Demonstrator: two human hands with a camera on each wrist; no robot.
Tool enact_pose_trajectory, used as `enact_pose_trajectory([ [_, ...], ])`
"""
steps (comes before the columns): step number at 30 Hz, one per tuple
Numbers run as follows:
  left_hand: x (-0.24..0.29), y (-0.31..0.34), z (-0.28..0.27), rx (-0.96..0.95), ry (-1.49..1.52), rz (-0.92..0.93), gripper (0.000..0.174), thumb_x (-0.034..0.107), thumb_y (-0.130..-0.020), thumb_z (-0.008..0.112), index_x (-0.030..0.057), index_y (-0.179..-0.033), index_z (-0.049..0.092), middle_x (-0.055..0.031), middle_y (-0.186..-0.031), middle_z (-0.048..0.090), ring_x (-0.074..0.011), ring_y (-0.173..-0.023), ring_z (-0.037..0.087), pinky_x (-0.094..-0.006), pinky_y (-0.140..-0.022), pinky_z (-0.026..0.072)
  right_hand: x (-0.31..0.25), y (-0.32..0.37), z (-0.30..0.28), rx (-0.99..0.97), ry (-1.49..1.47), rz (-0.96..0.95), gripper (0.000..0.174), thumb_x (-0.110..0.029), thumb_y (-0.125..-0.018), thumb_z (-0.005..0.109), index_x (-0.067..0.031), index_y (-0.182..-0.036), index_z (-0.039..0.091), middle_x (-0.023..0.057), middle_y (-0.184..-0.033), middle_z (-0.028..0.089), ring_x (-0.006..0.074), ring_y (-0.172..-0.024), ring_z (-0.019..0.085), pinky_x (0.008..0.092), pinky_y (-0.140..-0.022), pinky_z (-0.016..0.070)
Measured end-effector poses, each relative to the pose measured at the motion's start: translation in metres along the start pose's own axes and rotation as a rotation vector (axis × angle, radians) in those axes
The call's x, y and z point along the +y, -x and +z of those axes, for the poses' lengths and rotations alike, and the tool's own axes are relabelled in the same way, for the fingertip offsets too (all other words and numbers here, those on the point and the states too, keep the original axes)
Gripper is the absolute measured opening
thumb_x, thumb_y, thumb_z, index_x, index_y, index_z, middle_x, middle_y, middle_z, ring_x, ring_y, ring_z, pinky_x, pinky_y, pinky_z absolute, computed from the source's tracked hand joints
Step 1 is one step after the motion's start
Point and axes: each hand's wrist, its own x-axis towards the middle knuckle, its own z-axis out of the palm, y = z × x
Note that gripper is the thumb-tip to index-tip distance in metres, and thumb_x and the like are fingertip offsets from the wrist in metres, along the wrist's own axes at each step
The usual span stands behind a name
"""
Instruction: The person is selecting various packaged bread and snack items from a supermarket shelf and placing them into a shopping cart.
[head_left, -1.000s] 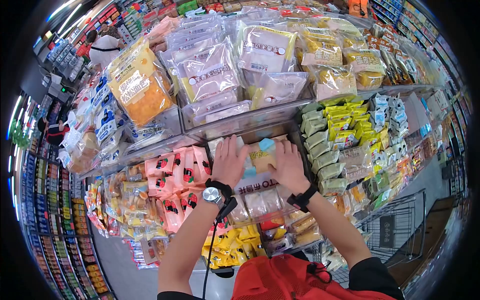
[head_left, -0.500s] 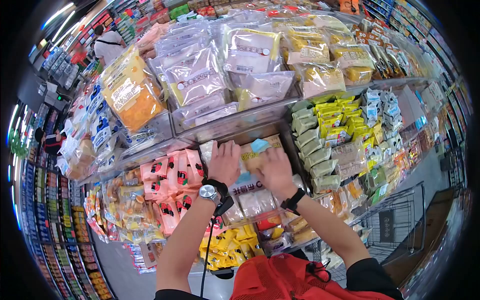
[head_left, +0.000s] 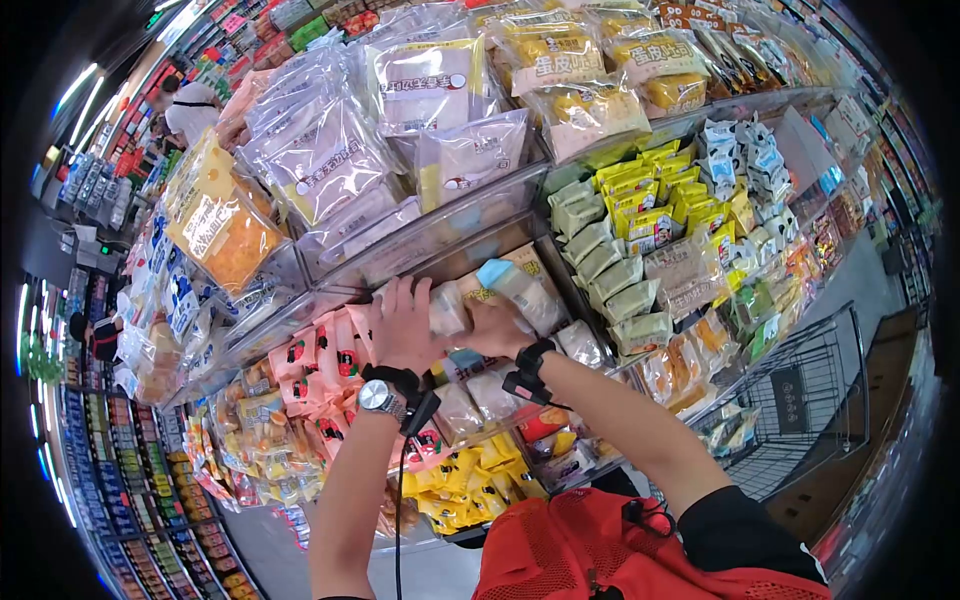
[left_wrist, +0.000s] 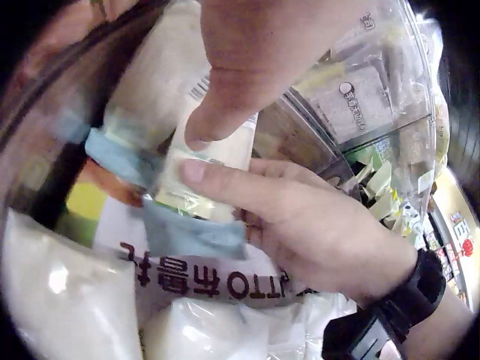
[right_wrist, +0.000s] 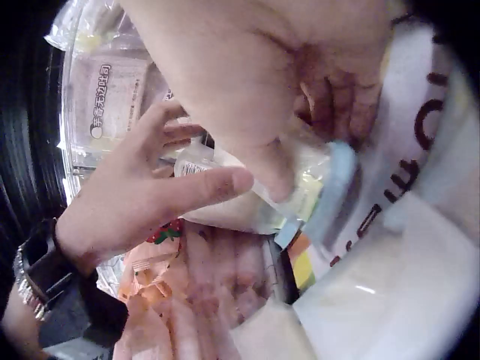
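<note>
A clear bread packet with a pale blue end [left_wrist: 199, 232] is pinched between the thumb and fingers of my right hand [head_left: 497, 328]. My left hand [head_left: 405, 325] has its fingers spread beside it, its thumb reaching over the packet's barcoded end [right_wrist: 196, 169] in the right wrist view. Another blue-ended bread packet [head_left: 535, 300] lies to the right in the same bin. Beside it is a second blue-ended packet [left_wrist: 150, 82], seen in the left wrist view. A white printed sheet [left_wrist: 187, 274] shows under the packets.
Pink packets [head_left: 330, 365] fill the section on the left; green ones [head_left: 605, 265] stand on the right. A clear divider [head_left: 430, 240] runs behind, below stacked toast bags [head_left: 320, 165]. Yellow packets [head_left: 475, 485] lie in front. A wire shopping cart [head_left: 800, 420] stands at the right.
Both hands were spread flat over the bin. The right hand has moved left and now grips a bread packet, lifted and turned toward the left hand. The head view has shifted and tilted.
</note>
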Motion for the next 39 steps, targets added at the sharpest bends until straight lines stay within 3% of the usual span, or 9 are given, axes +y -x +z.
enact_pose_trajectory([
  [4, -0.020, 0.004, 0.000, -0.135, -0.091, 0.020, 0.081, 0.026, -0.067, 0.084, 0.0128, -0.139, 0.049, -0.0140, -0.148, 0.042, -0.0363, -0.142, 0.036, -0.0493, -0.115, 0.0323, 0.004, 0.005, -0.010, -0.112, -0.333, 0.015, 0.069, -0.043, -0.082, 0.076, 0.0056, -0.127, 0.057, 0.0270, -0.123, 0.066, 0.0387, -0.116, 0.064, 0.0431, -0.100, 0.0491],
  [6, -0.027, 0.006, 0.005, -0.134, -0.123, 0.036, 0.079, 0.024, -0.066, 0.084, 0.0151, -0.137, 0.052, -0.0145, -0.149, 0.040, -0.0377, -0.139, 0.037, -0.0482, -0.113, 0.0352, 0.003, 0.009, -0.014, -0.062, 0.002, -0.003, 0.067, -0.041, -0.084, 0.075, 0.0058, -0.128, 0.058, 0.0260, -0.122, 0.066, 0.0394, -0.117, 0.063, 0.0436, -0.100, 0.0489],
  [8, -0.030, 0.003, 0.009, -0.101, -0.150, 0.055, 0.075, 0.023, -0.065, 0.084, 0.0162, -0.134, 0.054, -0.0151, -0.148, 0.040, -0.0371, -0.133, 0.041, -0.0479, -0.111, 0.0362, 0.010, 0.011, -0.010, 0.013, -0.010, -0.052, 0.054, -0.034, -0.087, 0.073, 0.0043, -0.124, 0.060, 0.0259, -0.116, 0.068, 0.0403, -0.113, 0.065, 0.0459, -0.098, 0.0512],
  [11, -0.027, 0.002, -0.004, -0.115, -0.043, 0.034, 0.077, 0.024, -0.063, 0.085, 0.0183, -0.133, 0.054, -0.0156, -0.143, 0.044, -0.0369, -0.129, 0.042, -0.0473, -0.109, 0.0371, 0.011, 0.026, -0.020, 0.081, 0.144, -0.092, 0.029, -0.019, -0.091, 0.065, 0.0036, -0.109, 0.062, 0.0233, -0.100, 0.072, 0.0410, -0.097, 0.070, 0.0486, -0.085, 0.0576],
  [14, -0.024, 0.001, -0.014, -0.263, -0.035, -0.012, 0.080, 0.028, -0.061, 0.085, 0.0195, -0.135, 0.054, -0.0154, -0.134, 0.049, -0.0368, -0.128, 0.043, -0.0451, -0.109, 0.0370, -0.004, 0.050, -0.044, 0.119, 0.398, -0.181, 0.024, -0.012, -0.088, 0.063, 0.0026, -0.107, 0.062, 0.0207, -0.092, 0.072, 0.0383, -0.087, 0.072, 0.0476, -0.076, 0.0594],
  [15, -0.021, 0.000, -0.014, -0.258, -0.030, -0.013, 0.080, 0.028, -0.061, 0.085, 0.0195, -0.135, 0.054, -0.0154, -0.134, 0.049, -0.0368, -0.128, 0.043, -0.0451, -0.109, 0.0370, 0.003, 0.055, -0.041, 0.293, 0.517, -0.289, 0.019, -0.008, -0.085, 0.062, 0.0000, -0.101, 0.065, 0.0185, -0.087, 0.071, 0.0344, -0.080, 0.073, 0.0449, -0.068, 0.0599],
  [26, -0.012, -0.010, -0.047, -0.530, 0.113, -0.066, 0.094, 0.041, -0.067, 0.083, 0.0206, -0.149, 0.040, -0.0190, -0.129, 0.055, -0.0440, -0.121, 0.056, -0.0483, -0.104, 0.0466, 0.003, 0.077, -0.053, 0.186, 0.607, -0.205, 0.010, -0.007, -0.082, 0.065, -0.0050, -0.089, 0.071, 0.0149, -0.085, 0.074, 0.0335, -0.083, 0.075, 0.0433, -0.072, 0.0619],
  [33, -0.012, -0.015, -0.033, -0.569, 0.302, -0.033, 0.096, 0.041, -0.069, 0.082, 0.0206, -0.152, 0.037, -0.0210, -0.133, 0.055, -0.0386, -0.125, 0.057, -0.0463, -0.103, 0.0478, 0.019, 0.090, -0.059, 0.270, 0.554, -0.281, 0.009, -0.007, -0.082, 0.063, -0.0025, -0.084, 0.070, 0.0182, -0.079, 0.071, 0.0365, -0.072, 0.073, 0.0454, -0.065, 0.0600],
  [39, -0.010, -0.013, -0.031, -0.629, 0.150, 0.018, 0.078, 0.051, -0.079, 0.073, 0.0180, -0.144, 0.047, -0.0183, -0.134, 0.056, -0.0400, -0.122, 0.059, -0.0484, -0.101, 0.0487, 0.010, 0.103, -0.076, 0.288, 0.587, -0.266, 0.005, -0.007, -0.080, 0.065, -0.0048, -0.080, 0.069, 0.0168, -0.076, 0.071, 0.0342, -0.072, 0.073, 0.0432, -0.064, 0.0593],
])
